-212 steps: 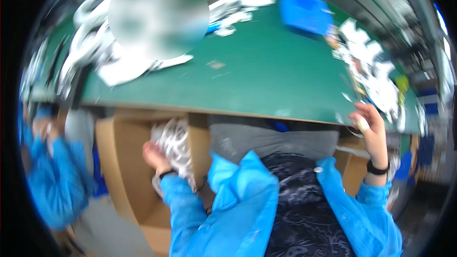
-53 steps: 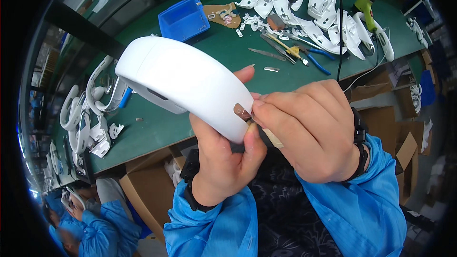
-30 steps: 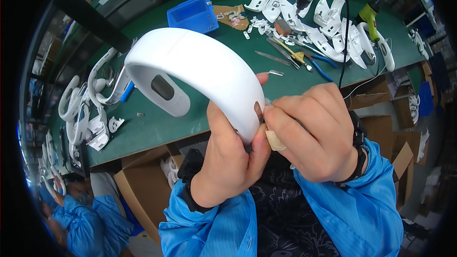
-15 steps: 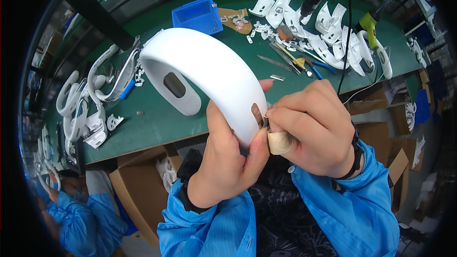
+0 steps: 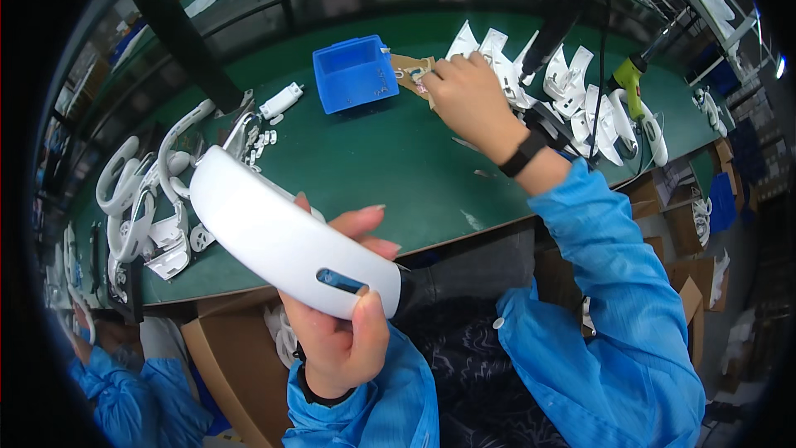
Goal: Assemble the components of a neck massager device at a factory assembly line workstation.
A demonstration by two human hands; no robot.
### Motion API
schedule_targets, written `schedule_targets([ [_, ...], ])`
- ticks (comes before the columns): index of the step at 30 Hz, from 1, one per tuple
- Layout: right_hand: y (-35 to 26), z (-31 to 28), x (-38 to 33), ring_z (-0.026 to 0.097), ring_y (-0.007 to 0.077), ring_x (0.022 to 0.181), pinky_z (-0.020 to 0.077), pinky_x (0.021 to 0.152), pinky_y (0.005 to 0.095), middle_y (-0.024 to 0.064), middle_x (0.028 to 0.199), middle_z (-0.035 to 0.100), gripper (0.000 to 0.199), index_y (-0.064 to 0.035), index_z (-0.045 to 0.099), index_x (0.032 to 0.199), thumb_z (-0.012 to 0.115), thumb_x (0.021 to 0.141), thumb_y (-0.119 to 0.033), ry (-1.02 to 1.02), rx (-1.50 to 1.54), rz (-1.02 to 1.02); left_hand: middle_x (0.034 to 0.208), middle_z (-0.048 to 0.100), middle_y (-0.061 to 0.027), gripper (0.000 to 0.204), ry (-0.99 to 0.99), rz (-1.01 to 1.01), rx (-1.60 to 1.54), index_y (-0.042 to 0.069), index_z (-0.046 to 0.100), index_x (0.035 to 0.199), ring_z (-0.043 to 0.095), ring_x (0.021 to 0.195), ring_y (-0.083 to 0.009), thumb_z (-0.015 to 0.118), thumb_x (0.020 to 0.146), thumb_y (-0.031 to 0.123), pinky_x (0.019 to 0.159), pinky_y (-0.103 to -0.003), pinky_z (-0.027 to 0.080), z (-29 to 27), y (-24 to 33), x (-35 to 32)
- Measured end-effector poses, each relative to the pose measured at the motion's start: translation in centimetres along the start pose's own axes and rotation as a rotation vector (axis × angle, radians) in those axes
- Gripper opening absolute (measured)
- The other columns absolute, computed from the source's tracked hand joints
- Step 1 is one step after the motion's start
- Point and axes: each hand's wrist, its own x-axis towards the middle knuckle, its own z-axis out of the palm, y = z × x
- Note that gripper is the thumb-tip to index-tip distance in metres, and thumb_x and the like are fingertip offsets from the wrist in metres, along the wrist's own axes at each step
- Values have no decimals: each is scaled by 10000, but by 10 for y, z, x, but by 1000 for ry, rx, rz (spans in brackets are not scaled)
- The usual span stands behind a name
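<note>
My left hand [image 5: 344,315] grips a long curved white plastic shell [image 5: 274,232] with a small dark slot near its lower end, held over the near edge of the green table [image 5: 390,166]. My right hand [image 5: 464,95] is stretched out across the table, fingers curled down on a small brown card with tiny parts [image 5: 410,73] just right of a blue plastic bin [image 5: 355,73]. What the fingertips pinch is hidden. A black band sits on my right wrist.
Several white curved shells [image 5: 145,199] lie at the left of the table and more white parts [image 5: 580,91] at the right. A hanging black power tool [image 5: 557,12] and a yellow-green tool [image 5: 630,75] are near my right hand. Cardboard boxes [image 5: 224,365] stand below; a blue-sleeved person [image 5: 124,398] sits lower left.
My right hand left the end of the white shell and reached out to the brown card by the blue bin. My left hand lowered and turned the shell.
</note>
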Motion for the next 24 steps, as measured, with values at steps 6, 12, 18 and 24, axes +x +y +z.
schedule_targets([
  [6,0,60,17,657,211,835,420,809,357,50,782,711,152,-115,761,779,632,858,-130,-329,-225,-63,1381,531,-316,860,3,5,-114,-73,59,1586,657,1083,-254,586,930,106,946,-360,524,-15,0,-11],
  [12,-1,51,24,683,210,907,427,803,364,38,844,743,175,-152,789,847,620,892,-160,-574,-309,-64,1391,524,-326,872,-52,49,-71,-72,56,1587,658,1102,-263,600,926,95,960,-364,525,-27,-8,-8],
  [18,18,5,19,688,305,892,535,747,430,116,896,710,135,-57,732,918,703,831,-155,-152,242,187,1450,480,-335,796,-92,22,-151,-74,106,1568,637,1177,-286,581,945,68,997,-387,516,-14,-6,1],
  [24,-59,-142,14,649,174,913,513,833,320,95,996,674,302,0,662,1186,641,984,-223,-217,1319,608,1496,484,-241,633,-109,-75,-83,-65,340,1475,601,1205,-344,647,930,31,1028,-429,476,3,-11,15],
])
